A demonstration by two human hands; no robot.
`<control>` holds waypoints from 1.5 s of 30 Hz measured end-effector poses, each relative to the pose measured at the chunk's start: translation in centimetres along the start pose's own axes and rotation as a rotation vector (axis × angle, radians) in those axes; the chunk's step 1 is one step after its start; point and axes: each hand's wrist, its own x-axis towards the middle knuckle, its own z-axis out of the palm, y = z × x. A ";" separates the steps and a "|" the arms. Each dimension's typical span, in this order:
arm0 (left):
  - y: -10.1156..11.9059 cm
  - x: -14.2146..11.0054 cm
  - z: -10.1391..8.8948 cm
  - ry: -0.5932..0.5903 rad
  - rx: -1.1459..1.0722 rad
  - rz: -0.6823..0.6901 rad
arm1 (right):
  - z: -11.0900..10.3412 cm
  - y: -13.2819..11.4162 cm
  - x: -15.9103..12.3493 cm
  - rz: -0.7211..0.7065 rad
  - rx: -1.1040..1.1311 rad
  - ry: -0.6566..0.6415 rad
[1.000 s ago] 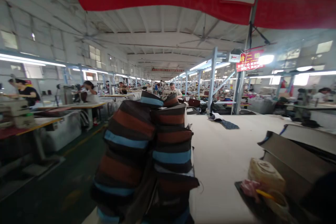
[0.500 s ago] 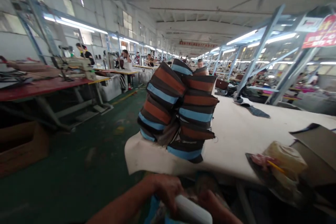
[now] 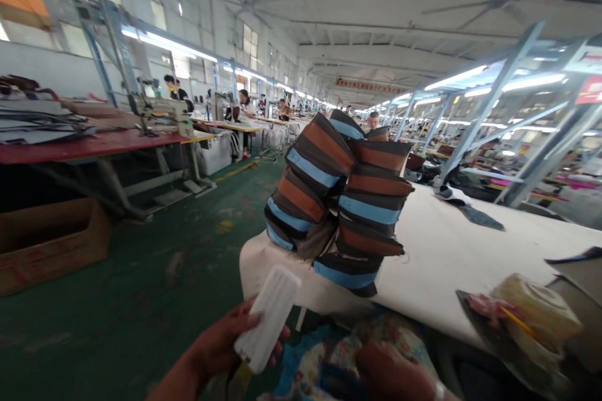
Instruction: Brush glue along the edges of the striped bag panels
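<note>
My left hand (image 3: 235,338) grips a white rectangular slab (image 3: 273,318), about phone-sized, with thumb and fingers on opposite edges. It is held tilted in front of the table's near corner; I cannot make out exactly what it is. My right hand (image 3: 392,366) is low over the blue floral cloth (image 3: 310,360) on my lap. Its fingers are blurred and partly hidden, close to a dark blue patch. Beyond the hands, two stacks of folded pieces (image 3: 371,200), banded in dark grey, brown and light blue, lean together on the white-topped table (image 3: 437,250).
At the table's right are a yellowish roll (image 3: 540,307) and a dark tray (image 3: 475,319). A grey cloth scrap (image 3: 480,218) lies farther back. Across the green floor (image 3: 188,301) stand a cardboard box (image 3: 51,241) and a sewing machine (image 3: 164,114) on a red bench. People work in the distance.
The white slab has come up and left in my left hand, away from my right hand. My right hand has stayed low over my lap. The view has turned slightly left.
</note>
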 end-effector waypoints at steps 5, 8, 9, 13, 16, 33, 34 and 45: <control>0.7 -1.2 -2.2 0.287 -0.372 0.098 | -7.1 -8.6 7.2 -0.380 -0.320 -0.002; 1.6 -1.1 -3.4 0.321 -0.490 0.162 | -8.8 -13.0 12.7 -0.465 -0.389 0.105; 2.0 -1.0 -3.7 0.336 -0.504 0.180 | -8.9 -13.9 14.5 -0.478 -0.408 0.134; 3.2 -0.3 -4.4 0.469 -0.447 0.235 | -8.1 -15.7 20.5 -0.511 -0.473 0.217; 3.9 0.7 -4.7 0.573 -0.393 0.226 | -6.9 -16.1 23.4 -0.537 -0.495 0.244; 7.3 6.4 -7.4 0.807 0.331 0.178 | -5.8 -15.1 28.3 -0.385 -0.490 0.223; 7.4 6.8 -7.9 0.847 0.517 0.158 | -5.7 -14.6 28.3 -0.359 -0.455 0.222; 7.4 10.1 -7.6 0.975 1.540 0.039 | -6.3 -10.2 26.6 -0.321 0.032 0.307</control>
